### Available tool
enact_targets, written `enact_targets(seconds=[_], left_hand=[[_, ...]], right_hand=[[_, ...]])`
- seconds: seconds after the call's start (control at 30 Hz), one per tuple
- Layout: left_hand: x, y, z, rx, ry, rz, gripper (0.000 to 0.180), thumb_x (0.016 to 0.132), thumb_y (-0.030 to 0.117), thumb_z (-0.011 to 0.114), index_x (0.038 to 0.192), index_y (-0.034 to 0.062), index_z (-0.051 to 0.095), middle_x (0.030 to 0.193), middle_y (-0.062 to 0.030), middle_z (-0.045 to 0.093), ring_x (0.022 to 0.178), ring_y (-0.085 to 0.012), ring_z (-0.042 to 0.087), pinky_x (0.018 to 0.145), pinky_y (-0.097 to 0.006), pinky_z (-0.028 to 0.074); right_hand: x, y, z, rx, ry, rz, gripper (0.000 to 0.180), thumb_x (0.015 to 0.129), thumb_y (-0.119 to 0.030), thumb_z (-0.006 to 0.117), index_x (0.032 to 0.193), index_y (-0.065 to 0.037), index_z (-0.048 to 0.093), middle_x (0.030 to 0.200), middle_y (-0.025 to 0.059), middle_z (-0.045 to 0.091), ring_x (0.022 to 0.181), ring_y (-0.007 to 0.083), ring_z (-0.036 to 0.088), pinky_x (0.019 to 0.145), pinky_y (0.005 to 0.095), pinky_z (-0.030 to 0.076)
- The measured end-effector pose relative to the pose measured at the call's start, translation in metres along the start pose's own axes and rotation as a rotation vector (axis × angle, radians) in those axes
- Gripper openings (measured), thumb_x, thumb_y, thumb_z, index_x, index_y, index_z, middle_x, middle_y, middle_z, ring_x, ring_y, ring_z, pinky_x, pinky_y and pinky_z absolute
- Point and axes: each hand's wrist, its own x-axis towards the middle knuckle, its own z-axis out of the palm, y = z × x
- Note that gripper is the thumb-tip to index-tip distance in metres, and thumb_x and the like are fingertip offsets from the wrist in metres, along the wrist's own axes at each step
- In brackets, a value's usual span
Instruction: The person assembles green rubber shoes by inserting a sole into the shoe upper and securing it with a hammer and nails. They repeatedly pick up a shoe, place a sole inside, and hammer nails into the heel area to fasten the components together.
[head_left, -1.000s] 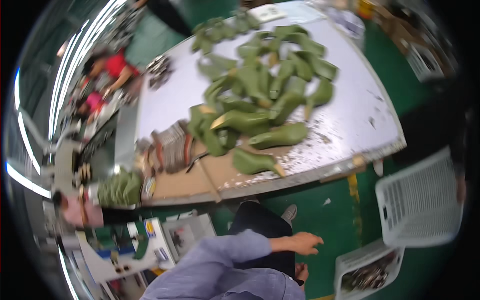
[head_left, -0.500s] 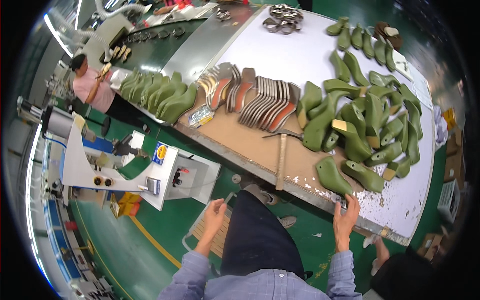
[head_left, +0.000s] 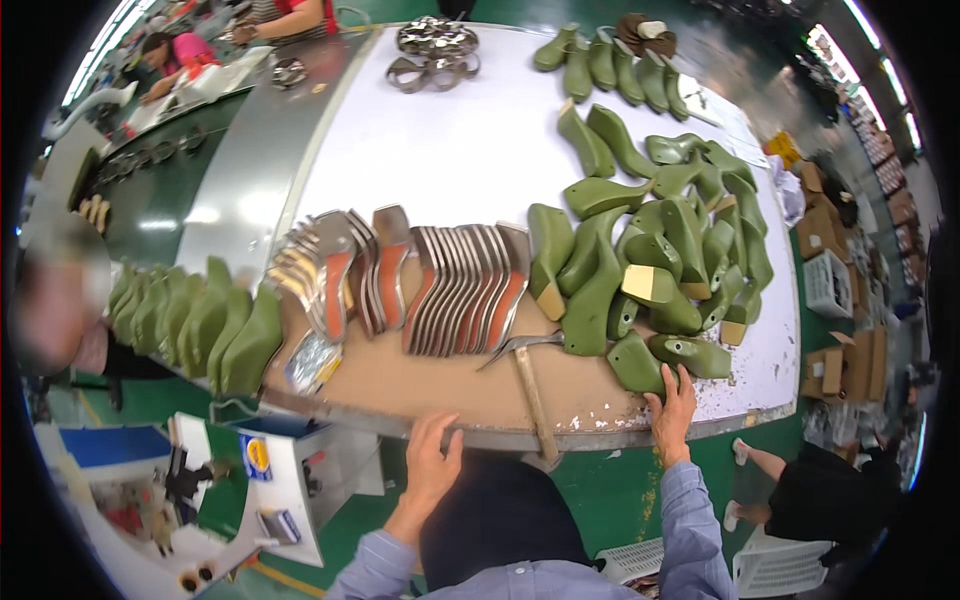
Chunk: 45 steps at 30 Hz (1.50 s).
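Observation:
My left hand (head_left: 430, 472) is at the front edge of the table, its fingers apart and nothing in them. My right hand (head_left: 674, 412) lies over the same edge farther right, fingers spread, the tips beside a green shoe last (head_left: 632, 362); I cannot tell whether they touch it. Another last (head_left: 690, 353) lies just beyond. Between my hands a hammer (head_left: 537, 400) rests with its wooden handle over the edge. Behind it stands a row of curved insoles (head_left: 455, 290) with red-orange faces, and more insoles (head_left: 335, 265) lean to their left.
A heap of green lasts (head_left: 670, 240) covers the table's right side. More lasts (head_left: 190, 320) line the left end. A small plastic packet (head_left: 314, 362) lies near the left front. Metal strip coils (head_left: 438, 42) sit at the back. A white machine stand (head_left: 290, 490) is below left. People are nearby.
My view has turned right and I am closer to the table. My left hand has come up to its edge; my right hand has moved farther onto the table beside the nearest last.

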Motion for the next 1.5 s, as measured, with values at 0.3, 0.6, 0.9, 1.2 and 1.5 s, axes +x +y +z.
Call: enact_targets(seconds=[0.3,0.6,0.9,1.2,1.5], left_hand=[[0.114,-0.026,0.008,0.102,-0.037,0.246,0.056,0.082,0.002,0.075,0.136,0.0030,0.056,0.144,-0.0206,0.049,0.139,-0.0430,0.043,0.113,-0.051,0.038],[0.123,-0.065,-0.010,0.301,0.079,0.164,0.064,0.084,0.008,0.077,0.142,0.0035,0.051,0.154,-0.0203,0.042,0.147,-0.0441,0.033,0.119,-0.054,0.030],[0.137,-0.100,-0.058,0.463,0.237,0.099,0.067,0.083,0.012,0.078,0.144,0.0057,0.051,0.156,-0.0196,0.038,0.149,-0.0460,0.026,0.119,-0.060,0.022],[0.102,-0.136,-0.178,0.601,0.425,-0.095,0.063,0.087,0.020,0.074,0.143,0.0066,0.050,0.155,-0.0205,0.039,0.148,-0.0456,0.027,0.119,-0.064,0.020],[0.044,-0.211,-0.343,0.708,0.820,-0.389,0.061,0.089,0.018,0.073,0.143,0.0041,0.051,0.153,-0.0215,0.042,0.147,-0.0428,0.031,0.119,-0.054,0.026]], right_hand=[[0.053,-0.137,0.031,0.230,0.105,0.071,0.061,0.088,-0.010,0.075,0.142,0.000,0.049,0.147,0.0243,0.046,0.136,0.0453,0.044,0.113,0.0491,0.039],[0.082,-0.170,0.084,-0.010,0.165,0.096,0.097,0.080,-0.032,0.087,0.153,0.003,0.034,0.161,0.0293,0.027,0.143,0.0481,0.035,0.114,0.0539,0.035],[0.107,-0.187,0.086,-0.105,0.068,0.372,0.106,0.073,-0.048,0.086,0.151,0.005,0.037,0.168,0.0175,0.018,0.149,0.0419,0.032,0.112,0.0681,0.034],[0.074,-0.146,0.072,-0.013,0.108,0.121,0.085,0.078,-0.021,0.081,0.149,0.002,0.041,0.164,0.0235,0.028,0.142,0.0442,0.041,0.112,0.0486,0.042],[0.104,-0.464,0.058,0.668,-0.176,-0.378,0.064,0.090,-0.003,0.065,0.147,0.005,0.039,0.155,0.0242,0.041,0.147,0.0385,0.036,0.122,0.0457,0.025]])
